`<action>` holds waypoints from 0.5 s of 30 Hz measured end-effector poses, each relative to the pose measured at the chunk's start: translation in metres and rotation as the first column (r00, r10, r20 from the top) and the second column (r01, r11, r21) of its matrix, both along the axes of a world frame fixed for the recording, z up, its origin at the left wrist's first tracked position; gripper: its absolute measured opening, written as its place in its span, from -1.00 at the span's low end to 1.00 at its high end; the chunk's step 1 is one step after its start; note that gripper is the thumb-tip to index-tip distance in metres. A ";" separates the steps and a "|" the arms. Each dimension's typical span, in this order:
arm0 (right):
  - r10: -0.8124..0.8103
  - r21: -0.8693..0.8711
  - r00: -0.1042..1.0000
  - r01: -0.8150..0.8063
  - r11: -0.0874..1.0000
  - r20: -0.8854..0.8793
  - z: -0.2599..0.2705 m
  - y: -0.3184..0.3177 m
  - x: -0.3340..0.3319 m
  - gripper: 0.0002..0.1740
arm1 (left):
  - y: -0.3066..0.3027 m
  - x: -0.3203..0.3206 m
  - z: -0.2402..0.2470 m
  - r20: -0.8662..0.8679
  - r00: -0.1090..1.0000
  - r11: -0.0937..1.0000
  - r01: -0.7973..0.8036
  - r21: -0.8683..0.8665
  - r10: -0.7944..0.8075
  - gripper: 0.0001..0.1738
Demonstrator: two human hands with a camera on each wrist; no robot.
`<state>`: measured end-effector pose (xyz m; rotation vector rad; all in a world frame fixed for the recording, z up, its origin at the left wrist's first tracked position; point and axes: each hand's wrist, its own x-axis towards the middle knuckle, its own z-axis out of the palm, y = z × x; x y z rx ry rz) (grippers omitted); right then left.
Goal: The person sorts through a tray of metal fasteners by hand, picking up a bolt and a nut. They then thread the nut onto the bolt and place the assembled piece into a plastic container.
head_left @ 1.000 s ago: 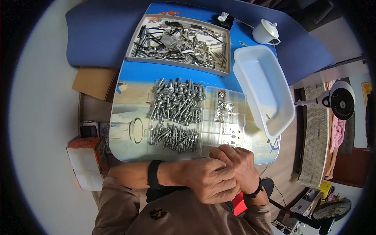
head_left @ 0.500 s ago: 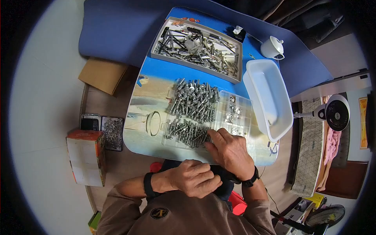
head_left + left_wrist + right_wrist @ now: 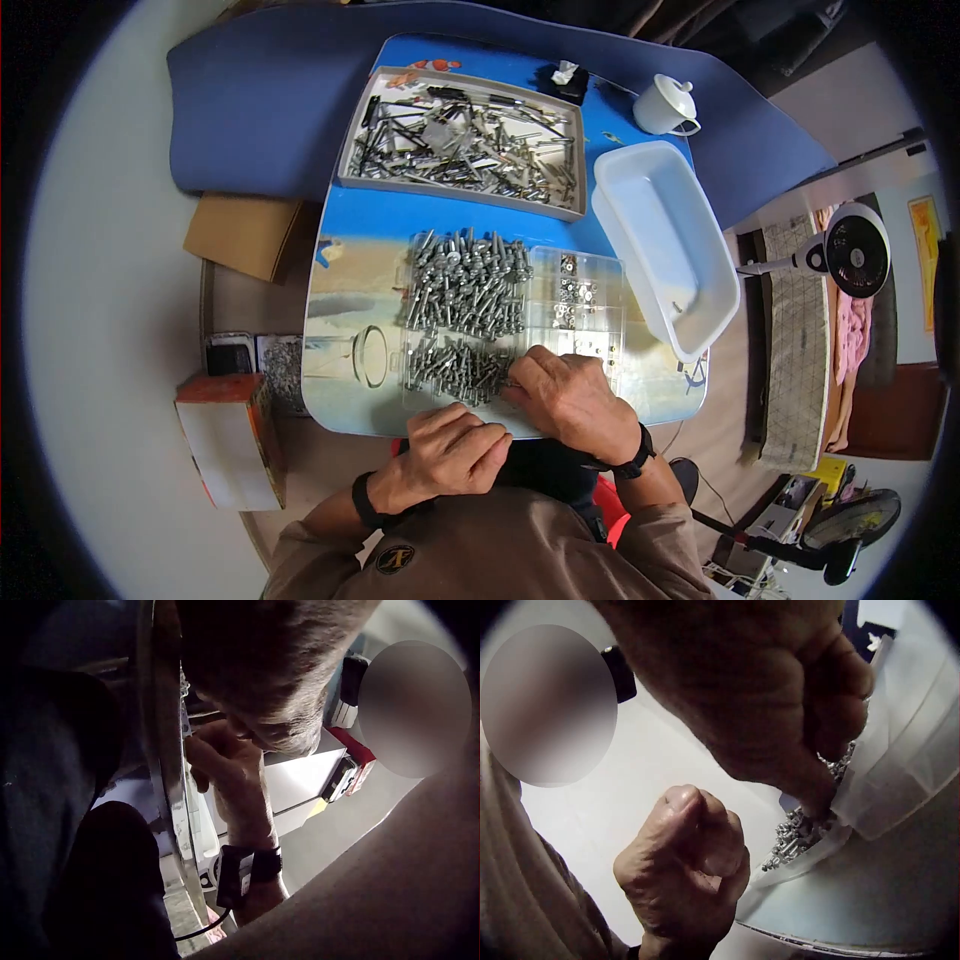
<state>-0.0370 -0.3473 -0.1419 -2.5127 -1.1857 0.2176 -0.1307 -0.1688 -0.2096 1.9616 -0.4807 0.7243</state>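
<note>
Clear plastic organiser [image 3: 604, 300] lay on the blue surface [image 3: 440, 205], its bolts [image 3: 465, 285] heaped loose. The right hand [image 3: 570, 400] gripped its near edge; the left hand [image 3: 455, 450] sat beside it, fisted, seemingly empty. Lifting that edge unevenly could spill bolts — onto the floor. 1 white tub [image 3: 660, 230] and 1 fan [image 3: 855, 255] stood nearby.

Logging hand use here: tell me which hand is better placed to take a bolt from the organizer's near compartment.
Right. The right hand has its fingertips at the near bolts in the organizer; the left hand sits curled at the table edge, farther off.
</note>
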 end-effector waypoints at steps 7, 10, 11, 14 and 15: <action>0.195 0.100 0.981 -0.194 0.976 0.000 0.007 -0.007 0.006 -0.77 | 0.003 0.001 0.012 -0.147 0.988 0.998 -0.049 -0.038 0.043 -0.75; 0.186 0.121 0.982 -0.183 0.976 -0.018 0.016 -0.010 0.006 -0.80 | -0.002 0.005 0.030 -0.295 0.952 0.993 -0.105 -0.061 0.083 -0.73; 0.186 0.130 0.982 -0.183 0.974 -0.012 0.016 -0.011 0.006 -0.80 | -0.003 0.007 0.034 -0.358 0.930 0.991 -0.116 -0.067 0.084 -0.72; 0.165 0.247 0.984 -0.145 0.958 -0.064 0.013 -0.017 0.005 -0.80 | -0.007 0.002 0.029 -0.392 0.920 0.999 -0.011 -0.053 -0.011 -0.74; 0.171 0.284 0.981 -0.139 0.949 -0.091 0.008 -0.021 0.005 -0.80 | -0.010 0.001 0.027 -0.394 0.919 0.999 -0.006 -0.048 -0.013 -0.74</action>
